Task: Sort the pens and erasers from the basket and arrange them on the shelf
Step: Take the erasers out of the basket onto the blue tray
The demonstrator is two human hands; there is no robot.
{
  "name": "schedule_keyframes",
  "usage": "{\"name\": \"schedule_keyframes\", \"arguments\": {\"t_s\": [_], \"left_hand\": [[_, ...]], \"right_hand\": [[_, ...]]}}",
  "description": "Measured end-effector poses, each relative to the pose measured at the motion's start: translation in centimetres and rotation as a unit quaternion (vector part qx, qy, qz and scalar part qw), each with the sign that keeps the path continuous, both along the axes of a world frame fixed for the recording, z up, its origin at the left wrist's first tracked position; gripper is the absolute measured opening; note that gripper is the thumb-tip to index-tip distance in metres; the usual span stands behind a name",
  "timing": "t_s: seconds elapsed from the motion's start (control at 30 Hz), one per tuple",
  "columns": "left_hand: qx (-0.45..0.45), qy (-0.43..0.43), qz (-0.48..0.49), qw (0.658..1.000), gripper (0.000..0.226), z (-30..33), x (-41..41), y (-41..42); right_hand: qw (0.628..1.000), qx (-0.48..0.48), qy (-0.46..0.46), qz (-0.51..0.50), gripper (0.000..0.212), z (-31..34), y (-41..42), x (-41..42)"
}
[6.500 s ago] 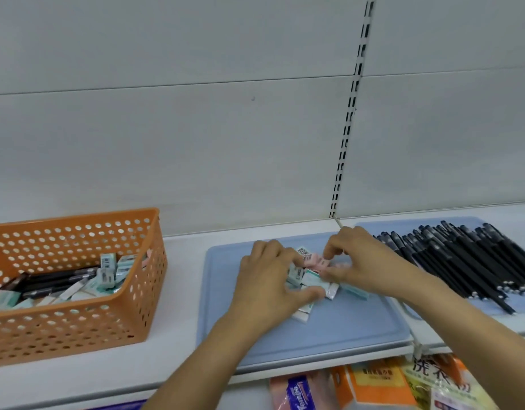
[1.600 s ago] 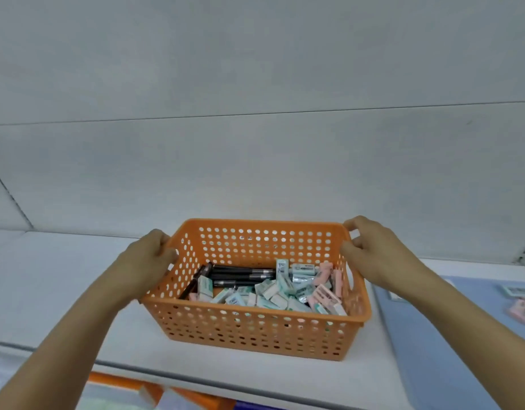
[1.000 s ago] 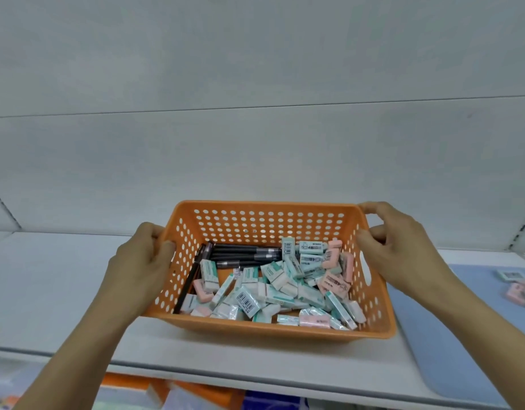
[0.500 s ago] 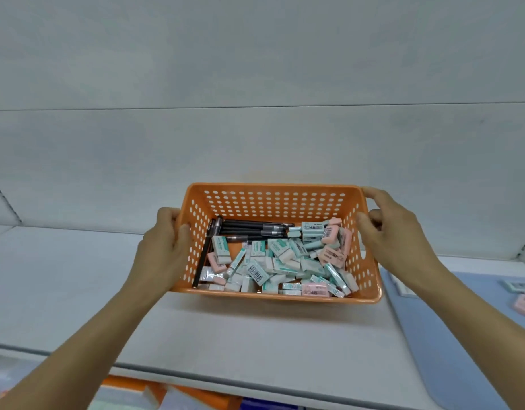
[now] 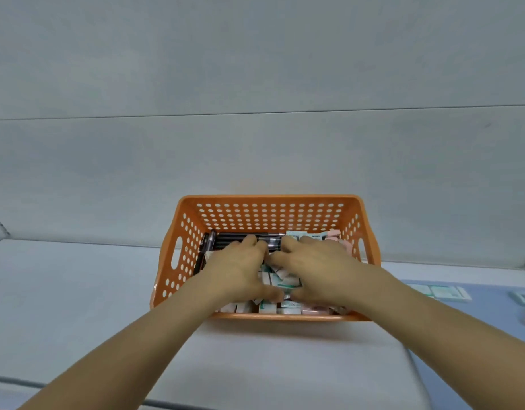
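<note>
Reaching into the basket (image 5: 273, 214), both hands (image 5: 240, 270) (image 5: 311, 267) paw the erasers (image 5: 280, 281), grip unclear; next, gather a handful.

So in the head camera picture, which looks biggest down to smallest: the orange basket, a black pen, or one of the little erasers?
1. Orange perforated plastic basket, by far the largest.
2. Black pen, long and thin, spanning part of the basket's width.
3. Small mint-and-white boxed eraser, the smallest.

Both hands cover part of the pens, so their full length is hidden.
</note>
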State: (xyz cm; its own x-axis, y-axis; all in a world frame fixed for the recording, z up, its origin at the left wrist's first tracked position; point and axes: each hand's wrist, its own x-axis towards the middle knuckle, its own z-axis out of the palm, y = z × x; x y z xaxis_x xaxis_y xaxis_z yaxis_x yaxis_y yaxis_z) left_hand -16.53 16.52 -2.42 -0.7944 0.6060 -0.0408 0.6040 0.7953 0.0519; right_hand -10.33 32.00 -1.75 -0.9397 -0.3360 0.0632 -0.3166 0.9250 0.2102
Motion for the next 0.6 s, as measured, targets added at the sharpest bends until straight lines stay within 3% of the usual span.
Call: {"name": "schedule_keyframes", "arguments": {"t_s": [0.17,0.37,0.47,0.6], "left_hand": [[0.023,0.036,-0.027,0.999,0.076,-1.6,-0.3,0.0],[0.057,0.008,-0.042,0.997,0.040,-0.9,-0.3,0.1],[0.070,0.001,-0.056,0.996,0.023,-0.6,-0.1,0.3],[0.169,-0.032,-0.057,0.983,0.009,0.1,-0.1,0.1]], "right_hand": [[1.000,0.007,-0.017,0.015,0.053,-0.5,-0.8,-1.3],[0.997,-0.073,-0.024,0.008,0.040,0.0,0.3,-0.8],[0.990,-0.138,-0.027,-0.010,0.038,0.1,0.7,-0.6],[0.964,-0.264,-0.019,-0.031,0.026,0.9,1.4,-0.2]]}}
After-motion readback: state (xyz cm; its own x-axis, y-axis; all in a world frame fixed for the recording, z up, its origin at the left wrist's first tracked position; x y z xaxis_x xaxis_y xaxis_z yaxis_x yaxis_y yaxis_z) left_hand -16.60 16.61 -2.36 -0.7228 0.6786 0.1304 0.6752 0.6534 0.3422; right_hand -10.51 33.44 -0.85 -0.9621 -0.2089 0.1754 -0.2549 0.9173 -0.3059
